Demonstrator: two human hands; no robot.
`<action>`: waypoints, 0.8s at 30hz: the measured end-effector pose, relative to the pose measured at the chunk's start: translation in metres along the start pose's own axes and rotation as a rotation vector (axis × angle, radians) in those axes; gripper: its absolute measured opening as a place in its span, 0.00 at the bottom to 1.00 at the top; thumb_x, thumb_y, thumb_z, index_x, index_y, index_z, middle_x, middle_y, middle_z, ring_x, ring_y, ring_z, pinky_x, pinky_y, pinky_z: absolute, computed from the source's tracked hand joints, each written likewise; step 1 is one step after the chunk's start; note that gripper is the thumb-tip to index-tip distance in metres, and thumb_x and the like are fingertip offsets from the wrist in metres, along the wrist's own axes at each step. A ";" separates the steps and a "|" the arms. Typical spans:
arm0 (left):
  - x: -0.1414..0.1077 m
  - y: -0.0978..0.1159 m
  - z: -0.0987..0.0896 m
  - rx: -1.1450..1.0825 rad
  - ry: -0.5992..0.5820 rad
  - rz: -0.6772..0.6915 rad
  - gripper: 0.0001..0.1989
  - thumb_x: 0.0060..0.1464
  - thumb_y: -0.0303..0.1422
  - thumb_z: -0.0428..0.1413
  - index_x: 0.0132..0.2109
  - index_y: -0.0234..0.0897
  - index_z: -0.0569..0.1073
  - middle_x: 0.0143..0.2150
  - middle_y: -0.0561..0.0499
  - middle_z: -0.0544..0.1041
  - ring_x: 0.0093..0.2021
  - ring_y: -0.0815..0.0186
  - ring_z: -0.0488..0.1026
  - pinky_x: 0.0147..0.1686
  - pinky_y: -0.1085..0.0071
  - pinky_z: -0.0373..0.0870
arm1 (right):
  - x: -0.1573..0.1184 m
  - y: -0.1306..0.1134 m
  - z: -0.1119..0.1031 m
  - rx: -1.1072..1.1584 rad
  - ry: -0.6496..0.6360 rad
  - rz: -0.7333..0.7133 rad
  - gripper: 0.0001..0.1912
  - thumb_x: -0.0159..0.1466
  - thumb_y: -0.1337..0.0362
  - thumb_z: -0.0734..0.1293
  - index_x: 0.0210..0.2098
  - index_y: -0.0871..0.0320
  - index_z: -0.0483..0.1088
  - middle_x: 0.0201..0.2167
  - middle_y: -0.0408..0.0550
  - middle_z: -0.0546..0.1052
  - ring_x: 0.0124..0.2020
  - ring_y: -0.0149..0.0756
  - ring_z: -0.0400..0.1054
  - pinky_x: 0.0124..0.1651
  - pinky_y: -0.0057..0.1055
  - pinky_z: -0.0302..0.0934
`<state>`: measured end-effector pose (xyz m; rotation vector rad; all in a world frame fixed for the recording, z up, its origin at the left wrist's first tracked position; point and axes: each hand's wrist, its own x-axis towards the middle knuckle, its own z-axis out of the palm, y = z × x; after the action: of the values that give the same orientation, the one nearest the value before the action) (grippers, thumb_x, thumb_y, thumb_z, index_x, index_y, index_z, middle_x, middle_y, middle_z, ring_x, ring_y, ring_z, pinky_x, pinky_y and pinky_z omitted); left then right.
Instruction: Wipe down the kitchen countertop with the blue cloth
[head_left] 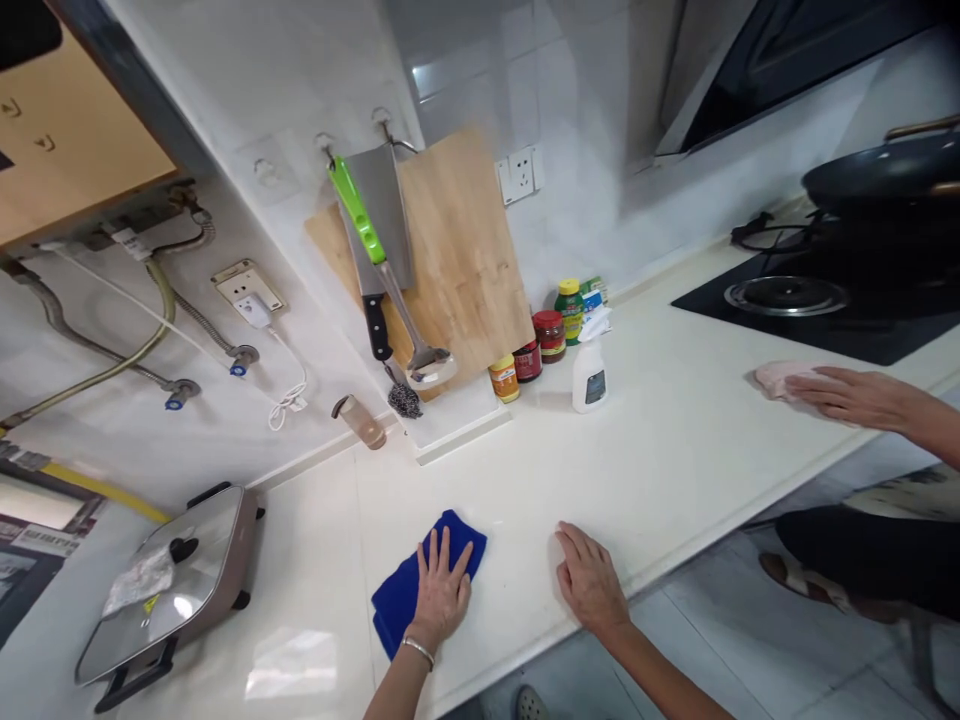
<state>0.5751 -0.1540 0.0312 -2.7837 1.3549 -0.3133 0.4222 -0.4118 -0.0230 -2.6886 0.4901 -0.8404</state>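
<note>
My left hand (442, 595), with a bracelet at the wrist, lies flat on a folded blue cloth (397, 600). Its fingers are spread and press the cloth onto the white countertop (300, 560). To the right, my right hand (589, 580) rests on the counter near the front edge, its fingers loosely curled together and nothing seen in them. A white spray bottle (589, 375) stands upright farther back, beyond my right hand.
Another person's hand (847, 395) holds a pale pink cloth (784, 378) by the black stove (870, 320). Several jars (551, 335) line the back wall. An electric pan (180, 570) sits at left. A cutting board (469, 250) leans behind hanging utensils; a tumbler (360, 422) stands nearby.
</note>
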 end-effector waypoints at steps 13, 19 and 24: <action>0.006 0.048 -0.006 -0.068 0.031 -0.123 0.31 0.64 0.38 0.50 0.72 0.49 0.54 0.75 0.44 0.53 0.74 0.53 0.51 0.69 0.45 0.56 | -0.002 0.002 0.004 0.033 0.015 -0.004 0.25 0.63 0.71 0.57 0.60 0.61 0.63 0.62 0.56 0.68 0.63 0.46 0.60 0.62 0.44 0.58; 0.023 0.054 0.009 -0.084 0.057 -0.181 0.31 0.64 0.42 0.50 0.71 0.52 0.55 0.76 0.45 0.51 0.74 0.50 0.52 0.69 0.42 0.55 | -0.003 0.002 0.006 0.023 0.017 0.006 0.28 0.64 0.69 0.57 0.64 0.59 0.59 0.63 0.55 0.68 0.62 0.46 0.61 0.61 0.46 0.60; 0.039 0.058 0.022 -0.152 0.095 -0.154 0.35 0.61 0.44 0.53 0.72 0.49 0.53 0.76 0.41 0.51 0.74 0.44 0.51 0.68 0.38 0.53 | -0.006 0.006 0.010 -0.029 0.028 -0.002 0.28 0.65 0.69 0.57 0.64 0.58 0.59 0.63 0.55 0.68 0.62 0.45 0.62 0.59 0.43 0.62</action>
<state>0.5576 -0.2213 0.0096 -3.0436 1.2328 -0.3663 0.4224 -0.4132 -0.0363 -2.7079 0.5098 -0.8788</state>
